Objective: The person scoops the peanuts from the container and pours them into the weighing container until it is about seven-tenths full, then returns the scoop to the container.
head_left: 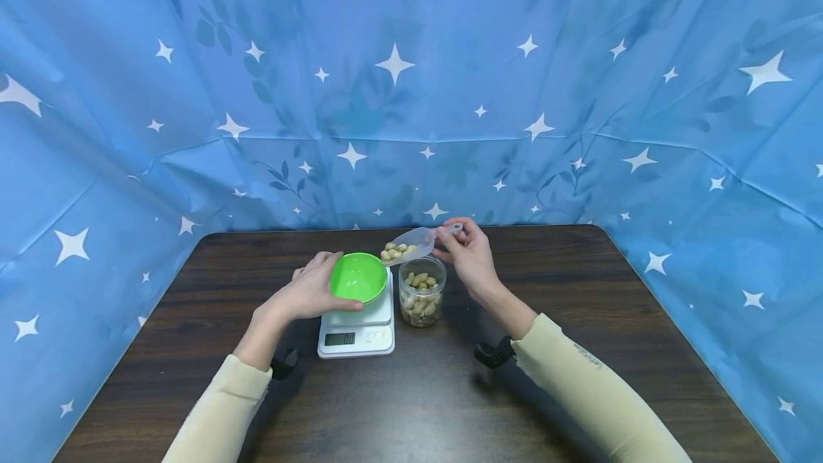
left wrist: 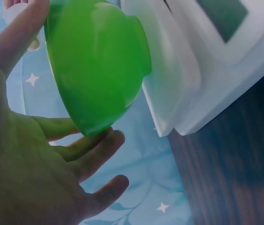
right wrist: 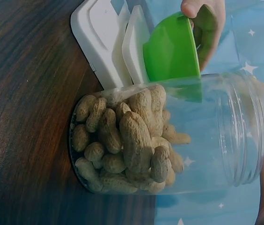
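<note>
A green bowl (head_left: 358,278) stands on a white kitchen scale (head_left: 374,338) whose small display faces the near side. My left hand (head_left: 307,293) grips the bowl from its left, thumb at the near rim and fingers round the far side. With thumb and fingers my right hand (head_left: 474,263) pinches the handle of a clear scoop (head_left: 422,239). Several unshelled peanuts (head_left: 393,252) lie in the scoop, which is held above the gap between bowl and jar. Below it stands an uncapped clear jar (right wrist: 207,140), partly filled with peanuts (right wrist: 134,140).
Dark wood-grain table (head_left: 418,406) lies under everything. Behind it hangs a blue curtain (head_left: 411,106) with white stars. Black straps with cameras sit at both wrists. Jar and scale stand close side by side.
</note>
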`<state>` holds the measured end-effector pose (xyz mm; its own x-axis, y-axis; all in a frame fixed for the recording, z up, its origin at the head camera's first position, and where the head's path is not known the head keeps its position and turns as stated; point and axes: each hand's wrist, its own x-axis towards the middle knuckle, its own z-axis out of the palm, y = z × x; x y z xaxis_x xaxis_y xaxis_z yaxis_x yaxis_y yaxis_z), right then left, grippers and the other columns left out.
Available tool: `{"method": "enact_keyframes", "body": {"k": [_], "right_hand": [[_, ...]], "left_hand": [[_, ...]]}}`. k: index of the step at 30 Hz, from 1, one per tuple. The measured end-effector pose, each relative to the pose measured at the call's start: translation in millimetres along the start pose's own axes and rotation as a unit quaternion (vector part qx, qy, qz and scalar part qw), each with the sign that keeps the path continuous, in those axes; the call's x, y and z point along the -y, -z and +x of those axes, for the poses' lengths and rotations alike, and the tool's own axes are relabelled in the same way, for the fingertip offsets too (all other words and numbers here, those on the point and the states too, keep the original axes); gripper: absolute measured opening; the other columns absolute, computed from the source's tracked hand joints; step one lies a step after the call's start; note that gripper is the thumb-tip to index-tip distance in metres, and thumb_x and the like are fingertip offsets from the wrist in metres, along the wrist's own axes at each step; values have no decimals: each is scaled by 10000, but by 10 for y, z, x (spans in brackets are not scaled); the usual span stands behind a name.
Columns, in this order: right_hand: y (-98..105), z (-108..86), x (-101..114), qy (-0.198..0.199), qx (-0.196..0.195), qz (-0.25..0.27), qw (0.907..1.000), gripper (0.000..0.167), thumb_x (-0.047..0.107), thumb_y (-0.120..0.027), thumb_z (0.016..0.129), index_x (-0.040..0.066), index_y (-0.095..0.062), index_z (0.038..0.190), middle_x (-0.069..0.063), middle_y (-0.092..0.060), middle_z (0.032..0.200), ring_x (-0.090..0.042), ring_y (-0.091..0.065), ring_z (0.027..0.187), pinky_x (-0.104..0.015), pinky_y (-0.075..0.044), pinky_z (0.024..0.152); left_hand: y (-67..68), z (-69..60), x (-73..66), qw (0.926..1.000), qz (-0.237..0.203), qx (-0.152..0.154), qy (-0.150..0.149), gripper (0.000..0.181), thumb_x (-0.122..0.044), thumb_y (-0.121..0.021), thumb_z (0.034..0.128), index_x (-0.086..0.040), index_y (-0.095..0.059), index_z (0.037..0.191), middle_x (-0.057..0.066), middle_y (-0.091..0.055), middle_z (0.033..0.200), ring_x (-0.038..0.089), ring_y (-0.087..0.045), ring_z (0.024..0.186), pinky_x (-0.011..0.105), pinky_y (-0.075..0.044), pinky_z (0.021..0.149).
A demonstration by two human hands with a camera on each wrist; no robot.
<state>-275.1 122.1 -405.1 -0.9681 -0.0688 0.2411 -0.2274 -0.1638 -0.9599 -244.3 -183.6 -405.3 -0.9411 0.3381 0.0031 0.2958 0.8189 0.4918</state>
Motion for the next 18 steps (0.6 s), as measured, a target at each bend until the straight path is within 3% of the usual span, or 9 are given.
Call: {"method": "enact_keyframes", "body": {"k": [8, 14, 18], "right_hand": [[-80, 27, -25, 186, 174, -117, 9996, 260, 78, -617, 1037, -71, -510, 1222, -263, -658, 1114, -256, -692, 1018, -406, -574, 870], [-136, 35, -6, 636, 459, -618, 9950, 277, 82, -615, 1039, -99, -509, 1220, -271, -674, 1163, -343, -696, 1066, -379, -574, 863], [-165, 30, 26, 865, 577, -800, 9914, 246, 96, -623, 1039, -56, -537, 1212, -247, -687, 1146, -343, -703, 1048, -431, -570, 865]], "left_hand": [[-24, 16, 11, 10000, 0, 23, -11, 1125, -580, -858, 740, 53, -369, 1531, 213, -482, 1408, 346, -520, 1208, 603, -380, 931], [-20, 19, 11, 10000, 22, 23, 13, 1115, -584, -855, 744, 50, -378, 1528, 213, -482, 1411, 341, -520, 1209, 596, -383, 934], [-20, 13, 9, 10000, 19, 23, 6, 1107, -578, -855, 750, 44, -379, 1532, 213, -477, 1418, 340, -516, 1216, 589, -379, 937]]}}
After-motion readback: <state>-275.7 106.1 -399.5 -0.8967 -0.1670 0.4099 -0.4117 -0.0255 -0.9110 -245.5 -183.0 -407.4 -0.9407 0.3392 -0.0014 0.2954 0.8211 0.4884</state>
